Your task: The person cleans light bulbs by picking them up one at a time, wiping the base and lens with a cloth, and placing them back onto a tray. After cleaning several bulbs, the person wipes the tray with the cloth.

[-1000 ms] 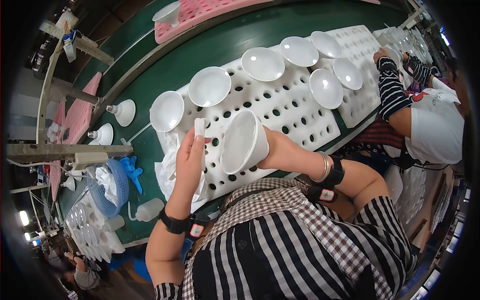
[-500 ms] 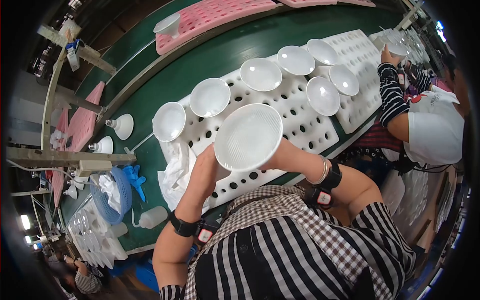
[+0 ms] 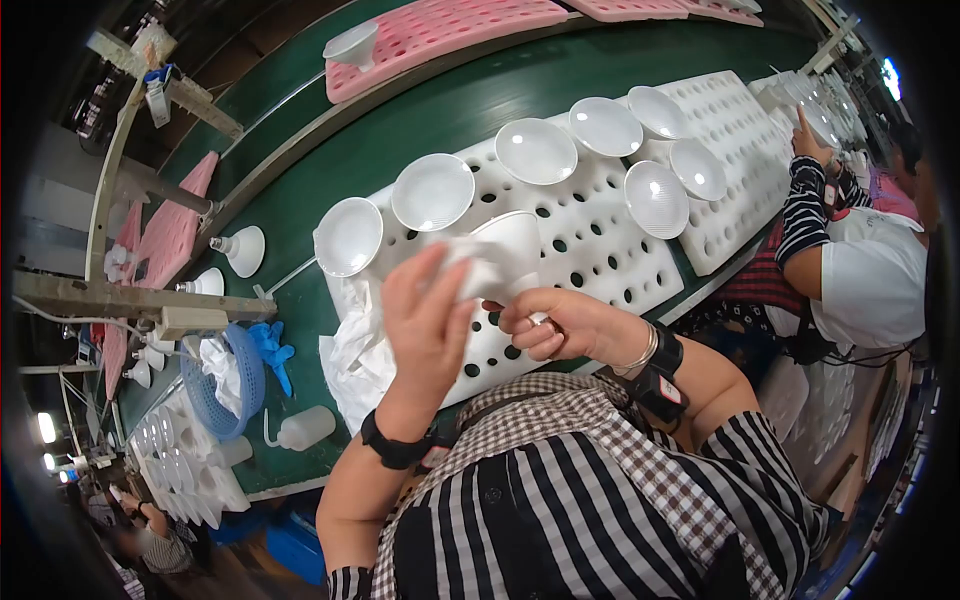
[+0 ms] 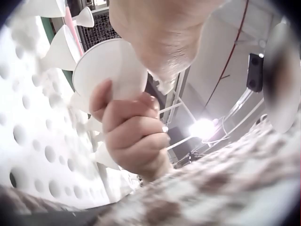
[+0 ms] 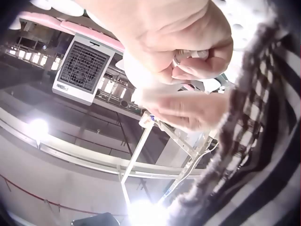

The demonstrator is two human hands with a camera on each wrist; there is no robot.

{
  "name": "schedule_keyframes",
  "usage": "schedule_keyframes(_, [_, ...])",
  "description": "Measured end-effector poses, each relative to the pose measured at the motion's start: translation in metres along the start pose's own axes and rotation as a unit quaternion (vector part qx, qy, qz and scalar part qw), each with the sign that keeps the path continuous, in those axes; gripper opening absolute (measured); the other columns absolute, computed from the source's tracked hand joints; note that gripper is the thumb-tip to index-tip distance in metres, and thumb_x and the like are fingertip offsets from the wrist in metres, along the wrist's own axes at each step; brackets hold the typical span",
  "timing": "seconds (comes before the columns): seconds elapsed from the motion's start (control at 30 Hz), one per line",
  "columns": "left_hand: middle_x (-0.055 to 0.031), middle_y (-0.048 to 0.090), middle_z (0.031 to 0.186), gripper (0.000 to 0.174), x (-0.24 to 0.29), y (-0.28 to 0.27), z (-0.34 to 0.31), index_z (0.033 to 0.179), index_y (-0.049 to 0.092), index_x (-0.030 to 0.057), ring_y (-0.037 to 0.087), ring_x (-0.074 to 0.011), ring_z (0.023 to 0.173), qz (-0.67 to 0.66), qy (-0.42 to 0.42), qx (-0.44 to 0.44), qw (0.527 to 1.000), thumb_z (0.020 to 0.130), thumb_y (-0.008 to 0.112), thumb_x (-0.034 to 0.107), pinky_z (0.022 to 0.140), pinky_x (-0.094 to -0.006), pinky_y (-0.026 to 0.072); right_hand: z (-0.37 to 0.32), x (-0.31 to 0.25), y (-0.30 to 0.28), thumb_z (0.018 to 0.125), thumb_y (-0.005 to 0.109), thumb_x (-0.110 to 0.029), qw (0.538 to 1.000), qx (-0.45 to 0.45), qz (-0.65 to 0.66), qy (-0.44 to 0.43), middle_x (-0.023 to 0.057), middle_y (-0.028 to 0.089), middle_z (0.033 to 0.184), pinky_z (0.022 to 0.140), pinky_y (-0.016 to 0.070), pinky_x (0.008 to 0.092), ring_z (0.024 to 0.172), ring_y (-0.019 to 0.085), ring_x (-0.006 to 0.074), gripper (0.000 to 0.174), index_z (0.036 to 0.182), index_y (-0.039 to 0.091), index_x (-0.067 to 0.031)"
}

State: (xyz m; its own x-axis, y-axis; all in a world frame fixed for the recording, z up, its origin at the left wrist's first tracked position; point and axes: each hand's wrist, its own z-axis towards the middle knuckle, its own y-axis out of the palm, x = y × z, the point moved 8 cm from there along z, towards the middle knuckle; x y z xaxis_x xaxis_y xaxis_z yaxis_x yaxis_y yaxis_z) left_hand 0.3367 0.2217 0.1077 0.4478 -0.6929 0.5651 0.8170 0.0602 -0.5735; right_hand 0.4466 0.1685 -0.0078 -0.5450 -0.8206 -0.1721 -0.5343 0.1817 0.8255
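Observation:
My right hand (image 3: 565, 325) grips a white reflector lamp bulb (image 3: 512, 238) by its narrow end, fingers curled round it. A bit of the metal screw base (image 5: 181, 57) shows inside the fist in the right wrist view. With its fingers extended and blurred, my left hand (image 3: 425, 315) holds a crumpled white cloth (image 3: 478, 272) against the side of the bulb. In the left wrist view the bulb's pale cone (image 4: 110, 66) rises above the right fist (image 4: 134, 134), and the left hand (image 4: 164, 33) hangs close over it.
Several lamp bulbs (image 3: 433, 192) stand face up in the white perforated foam board (image 3: 625, 250). Crumpled white cloth (image 3: 355, 360) lies at its left end. Farther left are a blue basket (image 3: 215, 385), a blue glove (image 3: 272, 355) and a squeeze bottle (image 3: 303, 428). Another person (image 3: 850, 250) works at right.
The bulb has turned from facing up at me to facing away, its side now showing. My left hand has come up across it with the cloth; my right hand holds its narrow end.

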Motion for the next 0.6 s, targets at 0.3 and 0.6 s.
schedule_keyframes(0.3, [-0.0145,0.055,0.131,0.037,-0.066,0.017,0.000,0.121,0.063,0.0074,0.054,-0.0309,0.114,0.060,-0.063,-0.013,0.996,0.085,0.065,0.018,0.095,-0.0416,0.0404,-0.015,0.006,0.002,0.090,0.047,-0.005,0.998,-0.038,0.037,0.020,-0.0041,0.036,0.061,0.034,0.0232,0.0149,0.043,0.029,0.0010,0.013,0.102,0.052,-0.0013])
schedule_keyframes(0.6, [-0.0097,0.058,0.128,0.036,-0.014,0.029,-0.009,0.115,0.065,0.0082,0.054,-0.0336,0.111,0.131,0.119,-0.087,0.980,0.081,0.068,0.019,0.091,-0.0414,0.0416,-0.006,0.021,-0.003,0.089,0.049,-0.005,0.993,-0.053,0.098,0.048,-0.0034,0.039,0.064,0.037,0.0228,0.0144,0.044,0.031,0.0015,0.022,0.111,0.049,-0.0047])
